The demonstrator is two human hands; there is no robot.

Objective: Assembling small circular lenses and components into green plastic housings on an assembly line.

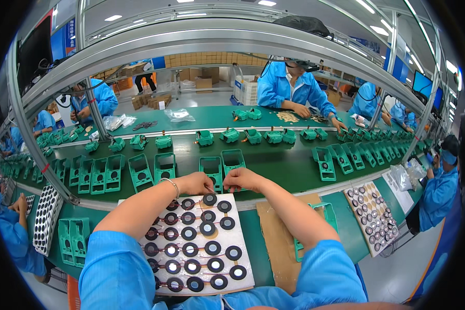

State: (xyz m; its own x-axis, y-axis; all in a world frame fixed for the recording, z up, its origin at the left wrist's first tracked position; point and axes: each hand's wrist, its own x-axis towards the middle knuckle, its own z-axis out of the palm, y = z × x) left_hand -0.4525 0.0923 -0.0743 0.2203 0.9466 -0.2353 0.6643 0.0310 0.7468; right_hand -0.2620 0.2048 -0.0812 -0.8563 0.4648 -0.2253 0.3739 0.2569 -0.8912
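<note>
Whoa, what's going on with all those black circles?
A person in blue sleeves is working over a flat white board of round black discs. The left hand is at the board's far edge, by a disc; the right hand is near rectangular green plastic frames on a green belt. I can't tell whether they hold anything. Across the belt, another person in a blue jacket has a hand by small green plastic parts.

Factory assembly hall: long green conveyor [279, 155], rows of plastic housings [325, 165], blue-jacketed workers [280, 85].
</note>
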